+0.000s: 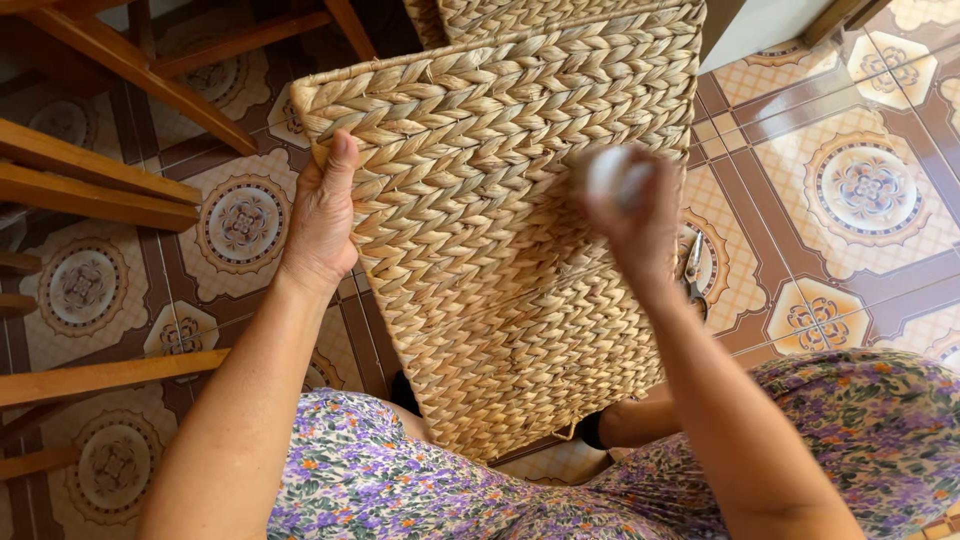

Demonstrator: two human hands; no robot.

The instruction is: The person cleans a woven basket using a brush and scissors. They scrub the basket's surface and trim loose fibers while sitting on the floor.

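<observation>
A flat panel of braided straw-coloured weave (490, 220) leans upright against my lap, its lower end between my knees. My left hand (322, 215) grips its left edge near the top corner, thumb on the front face. My right hand (630, 215) is blurred in front of the panel's right side and is closed around a small round white object (612, 172). A second woven piece (520, 15) stands behind the panel at the top.
Patterned floor tiles (860, 190) lie all around. Wooden chair or table legs (95, 185) cross the left side. A pair of scissors (694, 272) lies on the floor just right of my right wrist. My floral dress (400, 480) covers my lap.
</observation>
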